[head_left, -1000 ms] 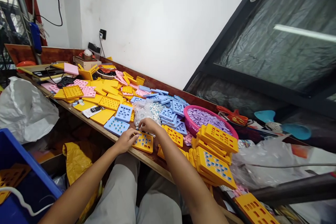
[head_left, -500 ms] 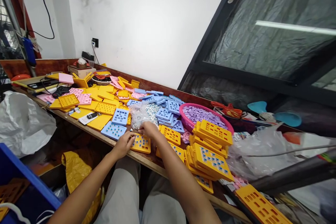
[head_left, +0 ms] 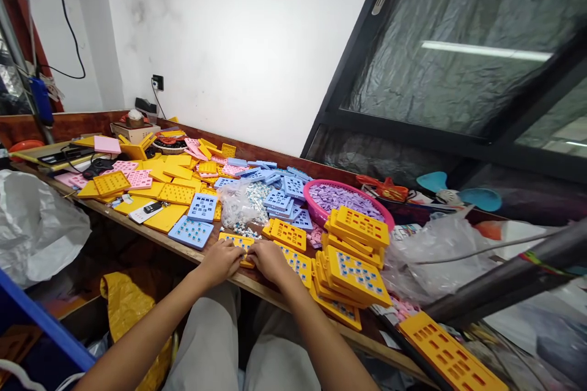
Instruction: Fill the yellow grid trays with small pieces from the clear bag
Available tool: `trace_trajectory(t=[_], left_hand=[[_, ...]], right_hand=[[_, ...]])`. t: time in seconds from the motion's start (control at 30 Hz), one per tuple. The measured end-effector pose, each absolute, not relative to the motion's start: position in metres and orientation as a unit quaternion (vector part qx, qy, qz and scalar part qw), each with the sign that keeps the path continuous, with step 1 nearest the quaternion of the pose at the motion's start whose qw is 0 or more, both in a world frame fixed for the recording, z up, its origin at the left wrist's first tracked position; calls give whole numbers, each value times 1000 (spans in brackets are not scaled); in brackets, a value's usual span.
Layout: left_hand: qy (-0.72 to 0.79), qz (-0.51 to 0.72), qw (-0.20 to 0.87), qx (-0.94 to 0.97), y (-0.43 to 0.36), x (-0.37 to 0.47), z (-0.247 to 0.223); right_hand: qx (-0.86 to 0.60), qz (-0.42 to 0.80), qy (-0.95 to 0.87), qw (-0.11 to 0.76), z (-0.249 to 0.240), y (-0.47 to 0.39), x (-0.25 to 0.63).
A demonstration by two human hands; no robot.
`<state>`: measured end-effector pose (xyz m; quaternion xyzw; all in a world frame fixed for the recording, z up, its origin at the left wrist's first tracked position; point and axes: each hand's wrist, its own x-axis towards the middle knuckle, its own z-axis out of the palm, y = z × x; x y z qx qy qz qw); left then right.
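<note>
A yellow plastic panel [head_left: 237,239] with small blue-and-white pieces in its holes lies at the table's front edge, partly covered by both hands. My left hand [head_left: 222,261] rests over the panel's left side, fingers bent together at its surface. From the right, my right hand [head_left: 269,258] meets it, with fingertips closed low on the panel. Anything tiny in the fingertips is hidden. Just behind are loose small white-and-blue pieces [head_left: 243,230] and a clear plastic bag [head_left: 236,203]. A blue panel [head_left: 191,231] lies left of my left hand.
Stacked yellow panels [head_left: 355,275] stand at the right, before a pink basket [head_left: 312,203] of purple pieces. Blue panels [head_left: 277,199] and a spread of yellow panels [head_left: 177,193] cover the table's back and left. A blue bin [head_left: 41,317] stands low at left.
My right hand has come from the loose pieces by the bag down onto the yellow panel. My left hand has closed in over the panel. The view has shifted slightly right.
</note>
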<state>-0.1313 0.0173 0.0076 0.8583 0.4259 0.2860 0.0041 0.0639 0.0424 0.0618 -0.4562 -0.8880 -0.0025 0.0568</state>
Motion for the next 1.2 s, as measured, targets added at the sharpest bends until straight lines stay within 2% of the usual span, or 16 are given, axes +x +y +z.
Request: trace_trajectory(t=[0.2,0.37,0.63,0.9,1.1,1.2], left_hand=[[406,301,95,858,22,-131,13],[456,337,173,805,27,-128,12],[520,329,168,770,28,-120,13],[535,286,82,791,20,-113,16],[464,189,-173,848,2,-104,-5],[438,155,-216,859,1,-101,-10]], right_hand=[[-465,-25,-883,53,59,35,60],[-478,-42,-875,62,53,28,57],[-490,-51,-866,87,46,24,59],[-489,-58,-866,89,45,27,59],[-462,-71,-881,76,50,35,60],[-447,-80,-888,69,50,37,60]])
